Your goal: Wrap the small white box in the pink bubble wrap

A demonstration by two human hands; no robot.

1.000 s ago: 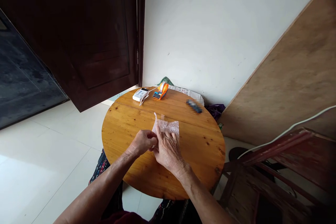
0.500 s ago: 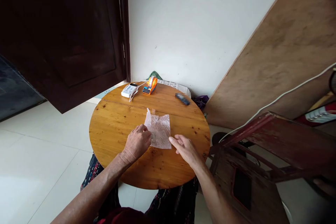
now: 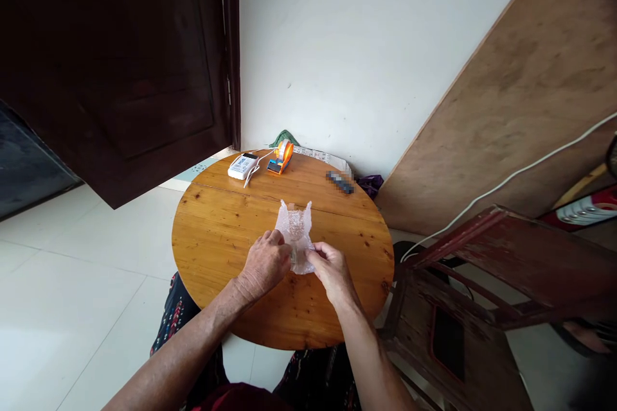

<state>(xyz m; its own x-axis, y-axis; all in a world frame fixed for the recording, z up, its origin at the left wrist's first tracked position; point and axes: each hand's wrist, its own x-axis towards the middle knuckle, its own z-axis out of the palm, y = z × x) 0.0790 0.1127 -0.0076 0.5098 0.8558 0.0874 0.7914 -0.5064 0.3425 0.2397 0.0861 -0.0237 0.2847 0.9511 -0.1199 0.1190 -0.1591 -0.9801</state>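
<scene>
A small sheet of clear bubble wrap (image 3: 295, 228) sits in the middle of a round wooden table (image 3: 216, 231), its two sides folded upward. My left hand (image 3: 263, 263) pinches its left edge with fingers closed. My right hand (image 3: 331, 270) grips the right edge, fingers curled around the wrap. Whatever lies inside the wrap is hidden by the fingers and the folds.
At the table's far edge lie a white box (image 3: 242, 166) with a cord, an orange tape dispenser (image 3: 281, 158) and a small dark object (image 3: 340, 182). A red wooden chair (image 3: 486, 282) stands close on the right. A wooden board (image 3: 520, 96) leans on the wall; a dark door (image 3: 120, 58) is left.
Half a second ago the wrap lay flat with my right hand open beside it. Now both hands have closed on its edges and folded its sides up.
</scene>
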